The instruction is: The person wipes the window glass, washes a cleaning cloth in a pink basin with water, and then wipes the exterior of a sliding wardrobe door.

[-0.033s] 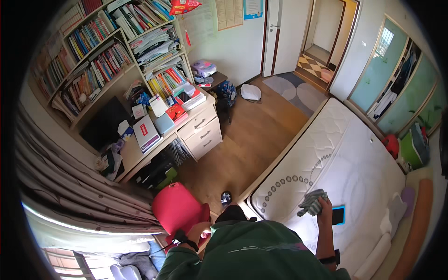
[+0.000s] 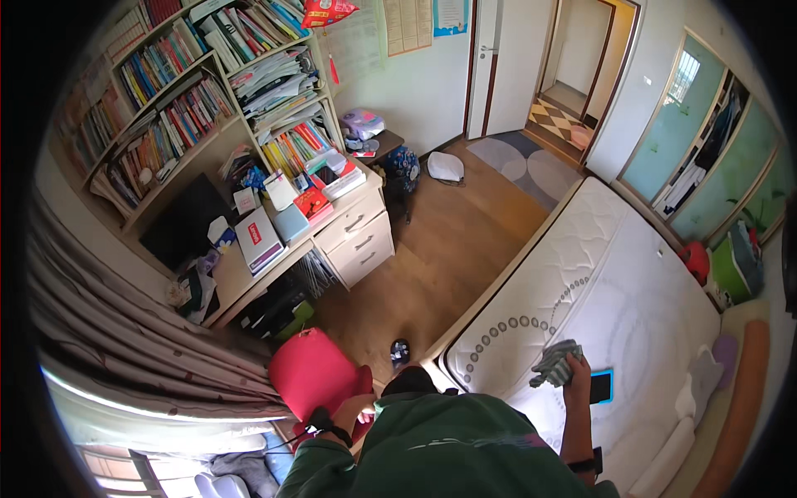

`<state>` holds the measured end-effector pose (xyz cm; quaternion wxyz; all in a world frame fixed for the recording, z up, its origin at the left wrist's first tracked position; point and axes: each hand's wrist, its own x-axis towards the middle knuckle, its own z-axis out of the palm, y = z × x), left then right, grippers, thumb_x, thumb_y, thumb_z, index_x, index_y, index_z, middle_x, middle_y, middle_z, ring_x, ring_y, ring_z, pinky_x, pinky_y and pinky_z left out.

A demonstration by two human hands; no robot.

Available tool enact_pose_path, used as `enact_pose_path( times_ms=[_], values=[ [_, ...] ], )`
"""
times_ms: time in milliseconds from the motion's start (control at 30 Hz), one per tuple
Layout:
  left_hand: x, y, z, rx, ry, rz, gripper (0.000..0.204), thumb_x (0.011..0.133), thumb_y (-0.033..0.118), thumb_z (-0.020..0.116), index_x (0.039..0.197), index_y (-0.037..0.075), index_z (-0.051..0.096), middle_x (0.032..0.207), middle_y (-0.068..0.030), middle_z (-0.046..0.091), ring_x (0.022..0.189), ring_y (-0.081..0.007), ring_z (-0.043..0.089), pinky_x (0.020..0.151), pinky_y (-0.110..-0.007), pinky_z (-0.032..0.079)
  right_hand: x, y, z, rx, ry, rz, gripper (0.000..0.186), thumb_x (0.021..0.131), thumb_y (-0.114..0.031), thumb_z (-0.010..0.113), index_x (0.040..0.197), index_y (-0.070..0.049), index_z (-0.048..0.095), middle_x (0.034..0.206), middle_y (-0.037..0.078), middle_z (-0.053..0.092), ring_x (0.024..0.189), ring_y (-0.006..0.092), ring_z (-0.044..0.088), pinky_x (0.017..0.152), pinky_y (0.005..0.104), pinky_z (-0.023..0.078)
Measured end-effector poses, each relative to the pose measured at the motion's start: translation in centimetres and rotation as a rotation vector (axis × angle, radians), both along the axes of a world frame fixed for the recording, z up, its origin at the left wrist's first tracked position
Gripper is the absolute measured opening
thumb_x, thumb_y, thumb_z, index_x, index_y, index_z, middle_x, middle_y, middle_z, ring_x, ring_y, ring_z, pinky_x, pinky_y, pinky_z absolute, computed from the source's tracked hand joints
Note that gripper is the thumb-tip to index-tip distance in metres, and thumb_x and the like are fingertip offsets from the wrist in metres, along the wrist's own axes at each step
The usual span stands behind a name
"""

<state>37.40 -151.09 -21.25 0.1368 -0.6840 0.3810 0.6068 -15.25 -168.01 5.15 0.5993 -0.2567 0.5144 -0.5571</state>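
striped cloth [image 2: 554, 363] bunched in the right hand [image 2: 579, 376] over the mattress [image 2: 639, 274]

nearest is the wearer's green top [image 2: 448, 448], by the near end of the mattress. off the mattress's left side, the left hand [image 2: 357, 408] is low beside the red chair [image 2: 311, 373]; its fingers are too small and turned away, so i cannot tell whether they are closed on anything.

the right hand is over the near part of the mattress, fingers wrapped round the right side of the grey-green cloth. the rest of the bundle sticks out past the fingers; whether its underside touches the mattress, i cannot tell.

the cloth should be light, soft and limp, with little to slip or break. it looks crumpled into folds, so a full-fist hold on the thick gathered part should be secure, while a pinch on one loose fold might let the others droop. its edges are hard to pick out; a free fold on the side away from the palm seems the easiest place for a second grip.

a dark device with a blue rim [image 2: 610, 387] lies flat on the mattress, just right of that hand. farther off, across the floor from the mattress's left side, is a cream desk [image 2: 361, 241]; beyond its far end, a white door [image 2: 516, 75].
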Motion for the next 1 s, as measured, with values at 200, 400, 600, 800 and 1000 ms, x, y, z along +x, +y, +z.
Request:
enact_pose_path(
  times_ms=[200,400,600,800,1000],
  values=[
    [5.2,-12.0,2.8,-0.201,0.038,0.263,0.038,0.093,0.039,0.058,0.113,0.007,0.065,0.097,-0.0119,0.067,0.077,-0.0290,0.069,0.062,-0.043,0.060,6.1,-4.6,-0.8,0.014,-0.173,-0.024,0.026,0.094,-0.020,0.055,0.113,-0.003,0.056,0.096,0.010,0.063,0.084,0.0216,0.063,0.076,0.0383,0.054],
    [18.4,-15.3,-2.5,-0.006,-0.098,0.589,0.038,0.093,0.036,0.058,0.112,0.004,0.063,0.097,-0.0167,0.066,0.079,-0.0313,0.069,0.062,-0.045,0.060,17.0,-14.7,-3.0,0.146,-0.231,-0.019,0.031,0.093,-0.022,0.051,0.118,-0.003,0.056,0.102,0.011,0.064,0.090,0.0249,0.063,0.082,0.0414,0.052],
    [25.7,-19.3,-5.3,0.171,0.022,0.576,0.035,0.093,0.035,0.058,0.109,0.004,0.061,0.098,-0.0144,0.067,0.078,-0.0285,0.069,0.064,-0.044,0.059,24.5,-26.6,-1.9,0.201,-0.027,0.014,0.026,0.086,-0.005,0.058,0.110,0.003,0.058,0.099,0.010,0.065,0.090,0.0223,0.065,0.084,0.0357,0.053],
    [31.1,-24.1,-9.1,-0.202,0.232,0.841,0.029,0.090,0.031,0.059,0.089,0.002,0.065,0.076,-0.0096,0.066,0.067,-0.0204,0.066,0.058,-0.036,0.052,34.3,-36.2,-1.9,0.269,-0.063,0.145,0.032,0.086,-0.009,0.060,0.114,0.006,0.058,0.102,0.014,0.067,0.090,0.0241,0.067,0.081,0.0360,0.055],
    [32.7,-35.4,-2.9,-0.456,0.172,0.774,0.015,0.092,0.020,0.060,0.098,0.007,0.062,0.074,-0.0004,0.058,0.062,-0.0101,0.057,0.050,-0.024,0.043,32.2,-41.2,-8.8,0.155,-0.248,0.238,0.017,0.091,-0.018,0.062,0.098,-0.002,0.062,0.086,0.008,0.067,0.073,0.0198,0.066,0.063,0.0322,0.053]
  ],
)
